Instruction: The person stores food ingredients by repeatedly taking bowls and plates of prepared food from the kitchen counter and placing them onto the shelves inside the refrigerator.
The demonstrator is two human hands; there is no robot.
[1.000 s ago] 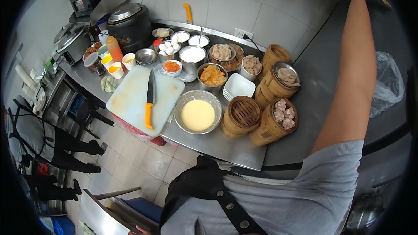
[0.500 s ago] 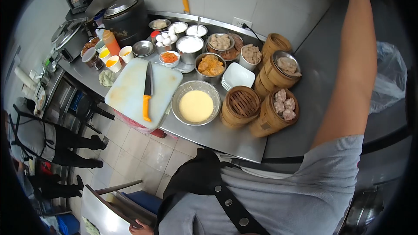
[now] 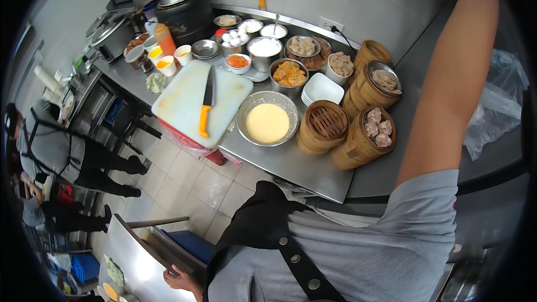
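The flat, silver steel counter point(image 3: 128, 263) lies just left of my left grip point(image 3: 181, 279), fingers bent at its edge; whether clenched, I cannot tell. My right grip is beyond view. Ahead-right of the left grip sits a round, silver metal bowl point(image 3: 267, 97).

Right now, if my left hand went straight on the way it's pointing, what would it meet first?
Probably the steel table: your left hand seems to be at its edge, though depth is unclear. Across its top, the pale green cloth lies roughly in line.
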